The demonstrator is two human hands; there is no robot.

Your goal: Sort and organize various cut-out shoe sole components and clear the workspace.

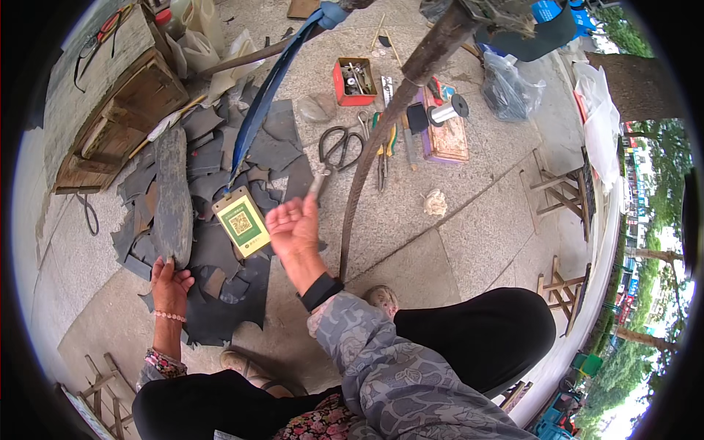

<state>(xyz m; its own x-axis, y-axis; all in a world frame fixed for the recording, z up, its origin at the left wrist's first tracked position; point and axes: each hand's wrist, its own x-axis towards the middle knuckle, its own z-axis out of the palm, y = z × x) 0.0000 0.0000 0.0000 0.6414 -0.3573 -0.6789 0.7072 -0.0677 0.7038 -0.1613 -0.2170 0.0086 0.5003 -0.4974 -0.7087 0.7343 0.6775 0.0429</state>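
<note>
My left hand (172, 288) grips the lower end of a long, worn grey shoe sole (174, 194), thumb on top. Under the sole lie many cut scraps of dark sheet material (273, 150). My right hand (295, 233) is palm up, its fingers loosely bent and thumb apart, with nothing seen in it. Beside its fingers hangs a green-and-yellow card (242, 222) with a square code, on a blue strap (268, 99). Just beyond the thumb lie black-handled scissors (339, 150), blades toward the hand; whether they touch is unclear.
A wooden box (110, 136) stands at the left. Beyond my right hand are a curved metal rod (374, 139), pliers (385, 150), a red tin of small parts (355, 79) and a thread spool (447, 110) on a worn box (446, 141). Small wooden stools (563, 192) stand right.
</note>
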